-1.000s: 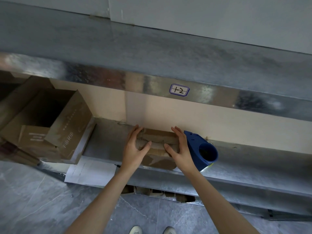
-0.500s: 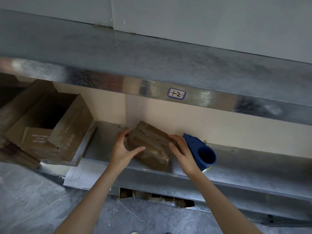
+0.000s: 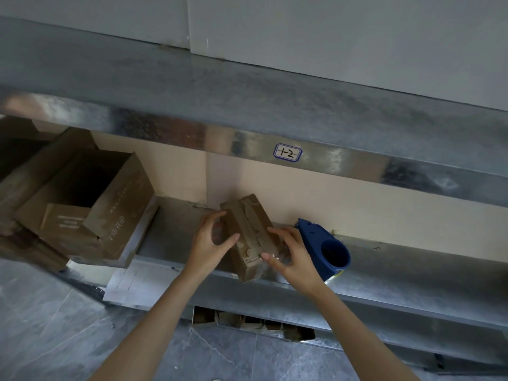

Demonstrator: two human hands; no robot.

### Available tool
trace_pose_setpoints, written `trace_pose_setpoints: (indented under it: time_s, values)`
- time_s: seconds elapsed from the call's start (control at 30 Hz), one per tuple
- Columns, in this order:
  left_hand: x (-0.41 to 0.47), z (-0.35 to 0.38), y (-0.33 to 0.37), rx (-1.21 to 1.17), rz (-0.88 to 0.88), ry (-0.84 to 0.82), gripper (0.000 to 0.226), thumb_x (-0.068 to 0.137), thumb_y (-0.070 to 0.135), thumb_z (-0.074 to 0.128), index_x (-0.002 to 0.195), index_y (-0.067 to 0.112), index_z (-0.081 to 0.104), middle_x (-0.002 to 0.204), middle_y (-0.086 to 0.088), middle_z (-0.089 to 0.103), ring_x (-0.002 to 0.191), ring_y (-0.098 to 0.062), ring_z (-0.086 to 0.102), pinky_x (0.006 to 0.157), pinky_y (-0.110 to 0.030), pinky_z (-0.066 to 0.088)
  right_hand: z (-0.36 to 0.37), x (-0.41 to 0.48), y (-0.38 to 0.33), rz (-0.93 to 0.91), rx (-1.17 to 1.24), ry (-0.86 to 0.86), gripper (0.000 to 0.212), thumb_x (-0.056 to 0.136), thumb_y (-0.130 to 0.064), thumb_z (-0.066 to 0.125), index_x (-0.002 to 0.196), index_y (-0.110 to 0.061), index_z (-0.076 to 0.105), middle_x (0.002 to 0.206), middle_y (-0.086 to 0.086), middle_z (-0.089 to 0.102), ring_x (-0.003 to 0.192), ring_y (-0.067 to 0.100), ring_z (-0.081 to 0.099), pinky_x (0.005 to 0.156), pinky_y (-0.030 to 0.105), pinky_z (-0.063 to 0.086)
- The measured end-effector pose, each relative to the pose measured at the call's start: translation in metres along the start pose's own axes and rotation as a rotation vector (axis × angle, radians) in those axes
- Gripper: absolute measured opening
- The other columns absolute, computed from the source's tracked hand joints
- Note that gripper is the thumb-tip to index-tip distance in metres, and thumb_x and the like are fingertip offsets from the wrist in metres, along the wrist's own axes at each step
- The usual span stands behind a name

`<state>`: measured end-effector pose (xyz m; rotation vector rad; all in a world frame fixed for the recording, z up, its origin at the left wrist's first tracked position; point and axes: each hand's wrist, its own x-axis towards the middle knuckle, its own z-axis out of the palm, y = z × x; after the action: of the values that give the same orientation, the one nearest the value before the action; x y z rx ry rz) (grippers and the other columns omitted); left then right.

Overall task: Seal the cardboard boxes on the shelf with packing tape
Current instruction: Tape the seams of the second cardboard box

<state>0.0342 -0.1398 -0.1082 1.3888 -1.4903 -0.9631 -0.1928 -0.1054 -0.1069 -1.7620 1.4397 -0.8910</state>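
Small cardboard box (image 3: 248, 232) lies angled on shelf (image 3: 412, 259), tape dispenser (image 3: 321, 243) beside.

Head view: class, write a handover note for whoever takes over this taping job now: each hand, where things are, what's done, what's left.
Left hand: grips the small box on its left side.
Right hand: grips its near right end.
The small box sits on the shelf, angled, near end at the front edge. The dispenser lies just right of it, unheld. The big box at left stands open.
Done: a pale strip runs along the small box's top; tape or not, I cannot tell.
Left: take the dispenser, seal the small box if needed, then likely the big box.
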Motion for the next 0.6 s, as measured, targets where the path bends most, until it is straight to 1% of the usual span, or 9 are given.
trace_pose_setpoints:
  time_s: [0.07,0.1,0.13,0.2,0.27,0.4,0.43,0.53,0.6]
  values:
    - [-0.002,0.003,0.003,0.042,0.013,-0.025,0.056,0.083,0.022,0.079,0.132,0.024,0.051,0.136,0.008,0.050,0.113,0.016,0.046,0.101,-0.017,0.043,-0.002,0.000,-0.002,-0.011,-0.042,-0.016,0.066,0.079,-0.066,0.059,0.133,-0.029,0.053,0.132,-0.010,0.039,0.118,0.000,0.046,0.096,0.021,0.048]
    - [-0.002,0.003,0.005,0.061,0.013,-0.037,0.058,0.084,0.024,0.078,0.134,0.024,0.049,0.139,0.008,0.048,0.113,0.016,0.046,0.097,-0.008,0.039,-0.004,0.000,-0.004,-0.018,-0.048,-0.025,0.063,0.080,-0.066,0.057,0.130,-0.028,0.055,0.131,-0.011,0.039,0.117,-0.002,0.046,0.094,0.019,0.048]
    - [-0.002,0.003,0.005,0.073,0.007,-0.046,0.060,0.085,0.027,0.077,0.138,0.024,0.047,0.141,0.009,0.047,0.115,0.013,0.046,0.096,-0.006,0.036,-0.007,-0.001,-0.005,-0.028,-0.053,-0.028,0.057,0.083,-0.064,0.056,0.127,-0.028,0.057,0.130,-0.012,0.041,0.116,-0.004,0.046,0.092,0.016,0.046]
    - [-0.003,0.002,0.007,0.112,0.001,-0.054,0.065,0.088,0.034,0.073,0.144,0.027,0.041,0.143,0.012,0.045,0.124,0.002,0.043,0.102,-0.018,0.033,-0.016,-0.002,-0.005,-0.046,-0.089,-0.011,0.041,0.091,-0.055,0.056,0.121,-0.027,0.061,0.126,-0.014,0.045,0.115,-0.004,0.046,0.090,0.012,0.042]
    - [-0.003,-0.001,0.008,0.194,0.011,-0.041,0.065,0.090,0.039,0.069,0.146,0.028,0.038,0.145,0.011,0.044,0.130,-0.005,0.041,0.106,-0.030,0.033,-0.029,-0.002,-0.002,-0.036,-0.178,0.021,0.030,0.095,-0.044,0.056,0.120,-0.029,0.060,0.124,-0.013,0.049,0.112,-0.003,0.047,0.087,0.017,0.042]
    - [-0.003,-0.008,0.005,0.452,0.091,0.009,0.067,0.091,0.053,0.060,0.148,0.026,0.038,0.148,0.003,0.047,0.136,-0.019,0.045,0.112,-0.044,0.031,-0.053,-0.003,0.008,0.012,-0.418,0.083,0.041,0.095,-0.050,0.043,0.126,-0.027,0.057,0.128,-0.005,0.054,0.116,0.014,0.047,0.083,0.028,0.040]
    - [-0.003,-0.009,0.004,0.507,0.108,0.012,0.069,0.091,0.059,0.056,0.149,0.026,0.037,0.148,0.002,0.048,0.136,-0.020,0.045,0.112,-0.045,0.030,-0.057,-0.004,0.011,0.031,-0.439,0.090,0.044,0.094,-0.049,0.041,0.126,-0.025,0.058,0.127,-0.003,0.054,0.116,0.017,0.048,0.084,0.028,0.038]
    - [-0.005,-0.007,0.003,0.627,0.153,0.020,0.077,0.086,0.072,0.037,0.150,0.029,0.034,0.147,0.000,0.050,0.134,-0.022,0.048,0.111,-0.043,0.032,-0.064,-0.007,0.024,0.098,-0.508,0.104,0.034,0.099,-0.036,0.051,0.131,-0.023,0.055,0.127,0.003,0.054,0.115,0.024,0.051,0.086,0.033,0.043]
    - [-0.007,-0.005,0.003,0.657,0.158,0.024,0.079,0.085,0.074,0.033,0.150,0.029,0.034,0.148,0.000,0.050,0.134,-0.022,0.049,0.110,-0.041,0.032,-0.065,-0.010,0.030,0.163,-0.597,0.068,0.041,0.098,-0.039,0.053,0.137,-0.025,0.048,0.129,0.004,0.050,0.117,0.025,0.051,0.085,0.035,0.047]
